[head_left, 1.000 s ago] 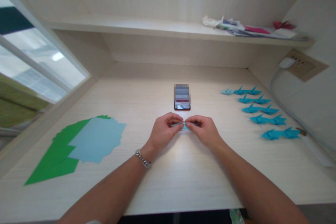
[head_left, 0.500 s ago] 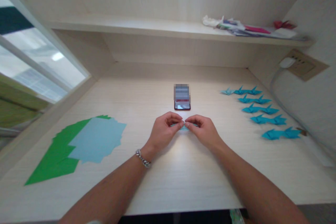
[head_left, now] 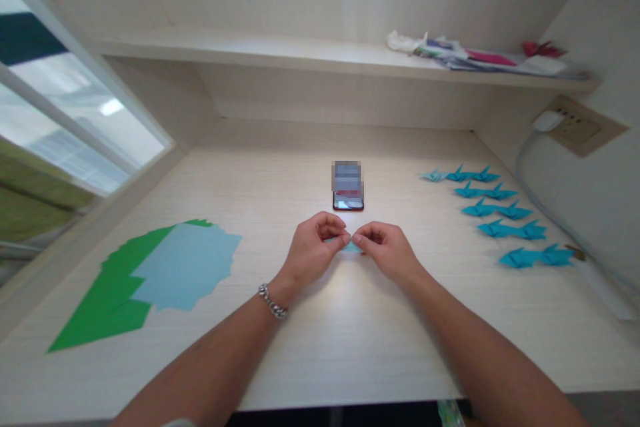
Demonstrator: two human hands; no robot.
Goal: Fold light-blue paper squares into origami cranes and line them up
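Between my fingertips is a small piece of light blue folded paper [head_left: 352, 247], mostly hidden by the hands. My left hand [head_left: 320, 240] pinches it between thumb and forefinger from the left. On the other side my right hand [head_left: 384, 247] grips it the same way, the two thumbs nearly touching. Just beyond the hands lies a phone [head_left: 348, 185] with its screen lit. Over to the right, several blue origami cranes [head_left: 496, 211] stand in short rows; the one at the far left of the back row is paler.
Fanned sheets of light blue paper [head_left: 193, 267] overlap green paper [head_left: 100, 300] on the left of the desk [head_left: 300, 360]. A shelf [head_left: 300, 57] across the back bears papers [head_left: 480, 57]. A plug [head_left: 547, 121] with a grey cable [head_left: 530, 180] sits in the right wall socket.
My right hand's fingers have shifted slightly down on the folded paper, and a fingertip now shows beneath it. My left hand stays almost still.
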